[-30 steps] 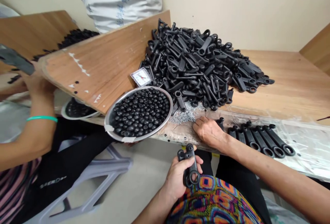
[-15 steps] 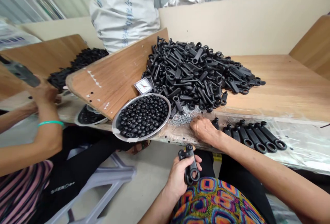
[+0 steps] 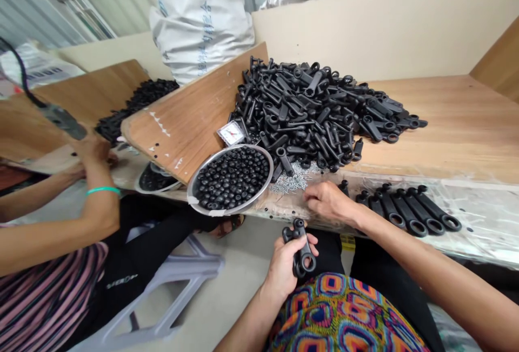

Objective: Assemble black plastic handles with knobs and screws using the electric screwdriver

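My left hand [image 3: 283, 266] is wrapped round black crank handles [image 3: 305, 259], at least two stacked together, with ring ends down and knobs up. They are above my lap, below the table edge. My right hand [image 3: 329, 200] rests at the table's front edge with its fingers pinched together; anything between them is hidden. Close by its fingertips lies a heap of small silver pins [image 3: 292, 180]. To the right of that hand, several finished-looking cranks with knobs [image 3: 410, 212] lie in a row. A metal bowl [image 3: 254, 204] of round black knobs [image 3: 235, 174] stands left of the pins.
A large heap of black crank arms [image 3: 308, 108] covers the table's middle. Beside the bowl sits a small square clock [image 3: 231, 133]. A slanted wooden divider [image 3: 174, 119] separates a co-worker [image 3: 97, 200], who holds a corded tool [image 3: 65, 119]. A white sack [image 3: 203, 22] stands behind.
The view has shifted slightly, so most things appear a little to the right. My right hand has drawn back a little from the pins, fingers still together. My left hand keeps its hold.
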A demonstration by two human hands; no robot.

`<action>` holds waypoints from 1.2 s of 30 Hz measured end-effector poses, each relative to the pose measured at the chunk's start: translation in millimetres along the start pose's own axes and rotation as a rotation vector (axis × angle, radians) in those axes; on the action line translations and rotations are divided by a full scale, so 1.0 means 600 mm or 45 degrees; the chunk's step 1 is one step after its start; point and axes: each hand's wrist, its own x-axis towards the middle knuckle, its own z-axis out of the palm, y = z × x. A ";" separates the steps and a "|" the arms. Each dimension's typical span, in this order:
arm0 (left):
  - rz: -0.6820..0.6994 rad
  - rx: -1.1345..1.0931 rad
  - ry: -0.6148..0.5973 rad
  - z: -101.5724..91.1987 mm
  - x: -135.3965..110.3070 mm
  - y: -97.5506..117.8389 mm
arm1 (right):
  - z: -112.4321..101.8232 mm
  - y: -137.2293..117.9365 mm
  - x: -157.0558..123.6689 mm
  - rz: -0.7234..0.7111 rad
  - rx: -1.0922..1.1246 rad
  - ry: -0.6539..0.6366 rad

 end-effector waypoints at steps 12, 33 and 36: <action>0.152 0.106 0.056 -0.002 0.003 -0.004 | 0.008 -0.033 -0.037 0.029 1.297 -0.212; -0.155 -0.082 -0.044 0.010 0.003 -0.010 | -0.013 -0.044 -0.061 -0.282 -0.097 -0.197; -0.158 -0.102 -0.069 0.006 0.006 -0.013 | -0.011 -0.036 -0.057 -0.241 -0.186 -0.185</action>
